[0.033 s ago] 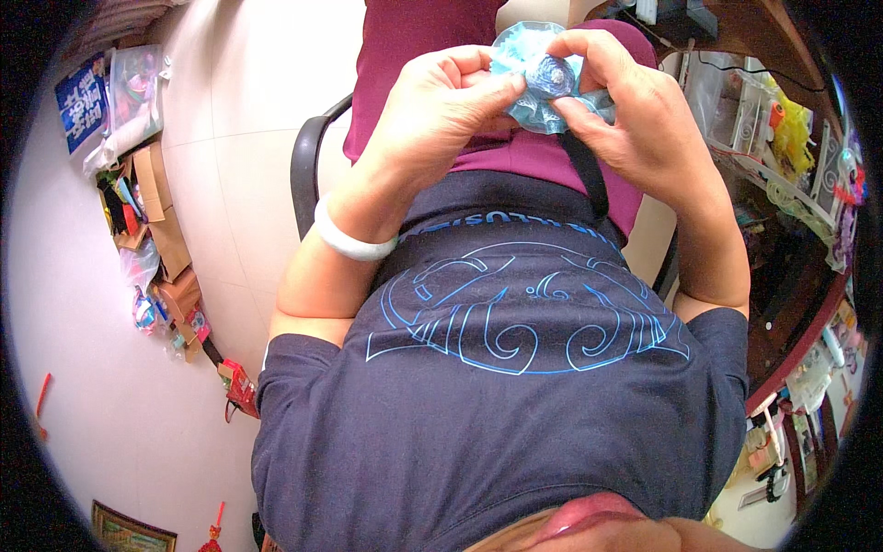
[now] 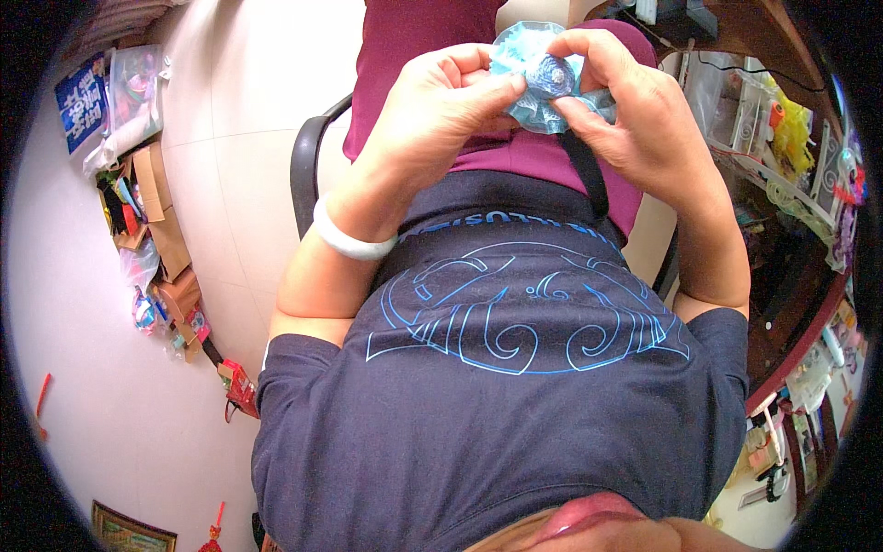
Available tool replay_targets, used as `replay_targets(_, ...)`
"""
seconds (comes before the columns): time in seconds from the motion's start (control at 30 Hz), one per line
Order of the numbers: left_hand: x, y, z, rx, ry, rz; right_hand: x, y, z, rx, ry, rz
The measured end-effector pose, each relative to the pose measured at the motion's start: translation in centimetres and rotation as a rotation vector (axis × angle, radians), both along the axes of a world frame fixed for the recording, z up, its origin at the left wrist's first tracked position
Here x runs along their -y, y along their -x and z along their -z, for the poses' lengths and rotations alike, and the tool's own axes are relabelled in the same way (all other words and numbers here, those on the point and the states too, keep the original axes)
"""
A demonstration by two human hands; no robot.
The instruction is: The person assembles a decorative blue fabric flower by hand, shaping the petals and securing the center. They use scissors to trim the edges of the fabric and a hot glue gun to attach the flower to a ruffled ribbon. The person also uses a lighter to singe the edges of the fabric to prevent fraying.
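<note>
Above my lap I hold a light-blue ruffled flower (image 2: 553, 77) with a darker blue, tightly coiled centre and a sheer, wavy outer edge. My left hand (image 2: 441, 101) pinches its left side, thumb near the coil. From the right, my right hand (image 2: 635, 106) bends index finger and thumb around the coiled centre, one above and one below. Some of the flower's lower-right ruffle tucks under the right hand. Fingers partly hide its rim, and its exact material is hard to make out. A white bangle (image 2: 349, 241) circles my left wrist.
A black chair armrest (image 2: 309, 161) curves beside my left forearm. Cardboard boxes (image 2: 164, 235) and bagged goods line the wall at left. On the right stands a dark wooden desk (image 2: 763, 64), with plastic bags and a yellow bundle (image 2: 793, 138) by a white rack.
</note>
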State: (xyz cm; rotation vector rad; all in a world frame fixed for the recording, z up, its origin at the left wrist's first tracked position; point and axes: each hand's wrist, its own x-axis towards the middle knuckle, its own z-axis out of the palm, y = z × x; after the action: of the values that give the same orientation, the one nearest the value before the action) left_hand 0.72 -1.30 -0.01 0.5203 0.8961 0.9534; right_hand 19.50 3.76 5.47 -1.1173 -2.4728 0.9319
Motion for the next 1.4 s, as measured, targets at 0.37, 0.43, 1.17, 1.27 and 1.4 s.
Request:
replay_targets(0.37,0.0,-1.0,0.5,0.035,-0.034,-0.046,0.0,-0.2,-0.4,-0.02,0.021,-0.028)
replay_targets(0.43,0.0,-0.8,0.6,0.01,-0.036,-0.046,0.3,-0.4,-0.5,-0.024,-0.002,-0.017)
replay_targets(1.17,0.0,-0.4,-0.4,-0.189,-0.262,-0.059,1.0,-0.1,-2.0,0.134,-0.031,-0.03)
replay_targets(1.27,-0.1,0.0,-0.9,-0.202,-0.252,-0.006,0.5,-0.1,-1.6,0.1,0.027,-0.063)
replay_targets(1.4,0.0,0.1,-0.8,-0.188,-0.239,0.01,0.0,0.0,-1.5,0.082,0.131,-0.042)
